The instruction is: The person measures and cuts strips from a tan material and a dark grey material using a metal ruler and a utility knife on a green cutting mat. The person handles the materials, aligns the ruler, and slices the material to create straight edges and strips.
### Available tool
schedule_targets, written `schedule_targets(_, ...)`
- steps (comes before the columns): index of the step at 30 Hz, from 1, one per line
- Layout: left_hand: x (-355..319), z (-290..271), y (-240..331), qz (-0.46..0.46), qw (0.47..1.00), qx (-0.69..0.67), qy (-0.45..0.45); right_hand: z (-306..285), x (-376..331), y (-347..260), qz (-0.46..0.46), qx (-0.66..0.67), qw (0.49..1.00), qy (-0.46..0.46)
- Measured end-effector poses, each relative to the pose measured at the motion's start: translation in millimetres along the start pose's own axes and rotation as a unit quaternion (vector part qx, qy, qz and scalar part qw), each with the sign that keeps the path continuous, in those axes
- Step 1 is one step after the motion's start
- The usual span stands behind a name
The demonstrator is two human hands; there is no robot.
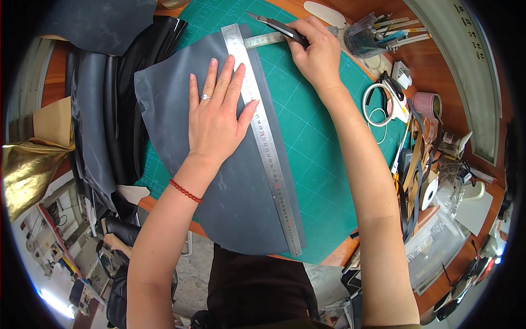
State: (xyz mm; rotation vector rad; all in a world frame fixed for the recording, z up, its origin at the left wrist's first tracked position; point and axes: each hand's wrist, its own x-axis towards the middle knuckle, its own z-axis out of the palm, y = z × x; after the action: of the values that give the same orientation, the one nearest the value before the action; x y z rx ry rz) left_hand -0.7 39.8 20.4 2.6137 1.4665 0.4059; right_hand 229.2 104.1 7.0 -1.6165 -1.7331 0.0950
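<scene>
A dark grey sheet of leather (219, 203) lies over a green cutting mat (323, 164). Along its right side runs a long steel ruler (268, 148), with a narrow strip of the leather showing beyond it. My left hand (219, 107) rests flat on the leather, fingers spread, its thumb and fingertips reaching the ruler. At the upper right, my right hand (319, 52) is closed around a black utility knife (282, 28). The blade points to the upper left, past the ruler's far end. Beneath the knife a shorter metal ruler (266, 40) lies crosswise on the mat.
Rolls of dark leather (96, 109) are stacked at the left, beside gold material (35, 172). A clear pen holder (362, 37) stands at the far right. Yellow-handled scissors (395, 170), strips and a white tape roll (428, 193) crowd the right side.
</scene>
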Motion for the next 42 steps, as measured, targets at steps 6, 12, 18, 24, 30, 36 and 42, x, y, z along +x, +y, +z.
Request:
schedule_targets(6,15.3,3.7,-1.1,0.008,1.000,0.013,0.003,-14.8,-10.3,-7.3,-0.011,0.032,0.999,0.035)
schedule_targets(12,23.1,8.6,-16.8,0.017,0.999,0.031,0.017,-94.0,-82.2,-52.9,-0.007,0.096,0.994,-0.050)
schedule_targets(18,25.2,6.8,-20.3,0.036,0.998,0.016,-0.047,-142.1,-166.5,-51.3,0.106,0.103,0.981,-0.123)
schedule_targets(24,30.3,-2.9,-34.0,0.073,0.990,-0.007,-0.121,-146.0,-191.5,-60.1,0.134,0.095,0.978,-0.129)
schedule_targets(30,32.5,-5.4,-45.4,0.109,0.983,0.003,-0.146,-142.5,-195.5,-62.4,0.138,0.086,0.978,-0.133)
schedule_targets(36,46.9,-40.7,-13.6,0.030,0.945,0.051,-0.323,-137.6,-198.6,-64.2,0.125,0.055,0.982,-0.130)
schedule_targets(42,46.7,-40.5,-13.9,0.028,0.945,0.051,-0.321,-136.7,-197.8,-61.9,0.120,0.049,0.982,-0.138)
